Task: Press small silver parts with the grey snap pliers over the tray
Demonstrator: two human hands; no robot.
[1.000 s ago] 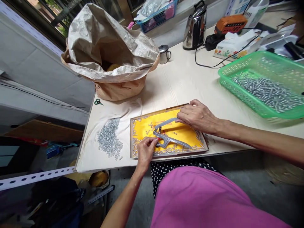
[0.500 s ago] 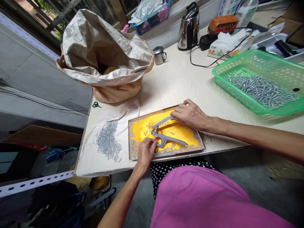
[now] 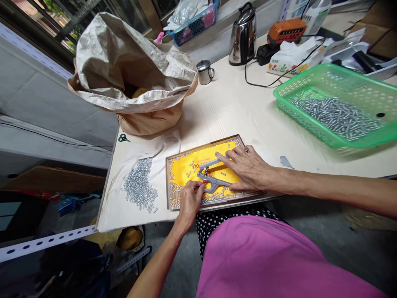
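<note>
A grey two-handled hand tool (image 3: 214,182) with a coil spring lies over a shallow tray (image 3: 168,182) with a yellow bottom, its handles spread apart. My right hand (image 3: 248,169) spans both handles, fingers on the upper one and thumb at the lower one. My left hand (image 3: 190,198) is closed in a pinch beside a small red part (image 3: 204,182) near the tool's spring; what lies between its fingertips is too small to make out. Many small silvery metal pins (image 3: 176,196) lie in the tray, mostly along its edges.
A pile of metal pins (image 3: 139,184) rests on white cloth at left, near small green-handled scissors (image 3: 124,138). Behind stands a large open woven sack (image 3: 151,120). A green basket (image 3: 305,124) of pins is at right. Farther back are a metal mug (image 3: 204,73) and a kettle (image 3: 242,39).
My right hand has shifted down and rightward from the upper handle's end, opening to reach across both handles. My left hand stays pinched near the red part. The view has shifted slightly.
</note>
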